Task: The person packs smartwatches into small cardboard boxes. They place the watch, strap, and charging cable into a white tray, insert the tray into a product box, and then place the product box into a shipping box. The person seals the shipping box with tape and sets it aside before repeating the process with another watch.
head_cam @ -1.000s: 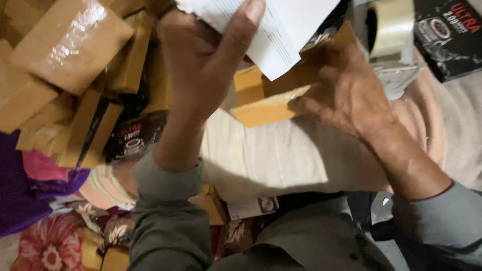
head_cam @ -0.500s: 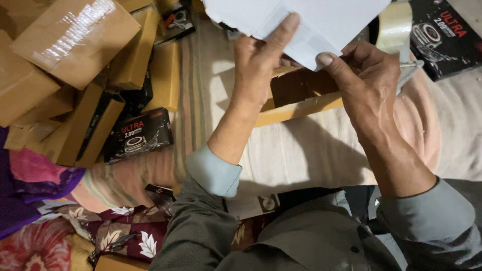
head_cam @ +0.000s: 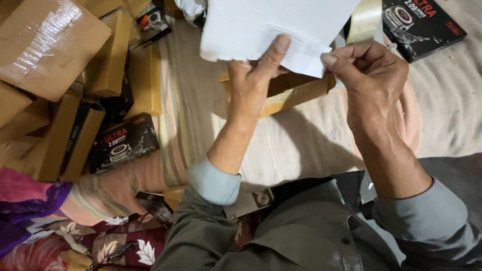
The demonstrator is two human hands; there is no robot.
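Pinching a white paper (head_cam: pixel 261 25) by its lower edge, both the left hand (head_cam: pixel 256 75) and right hand (head_cam: pixel 371 70) grip it above the open box (head_cam: pixel 296 93).

The sheet of paper (head_cam: pixel 261 25) is white with small grey print. The open box (head_cam: pixel 291 90) below it is brown. The sleeves (head_cam: pixel 213 181) are grey-blue. The flat boxes (head_cam: pixel 123 143) are black with red and white print. The cartons (head_cam: pixel 47 42) are tan. The cloth (head_cam: pixel 125 241) is dark red with white leaves.
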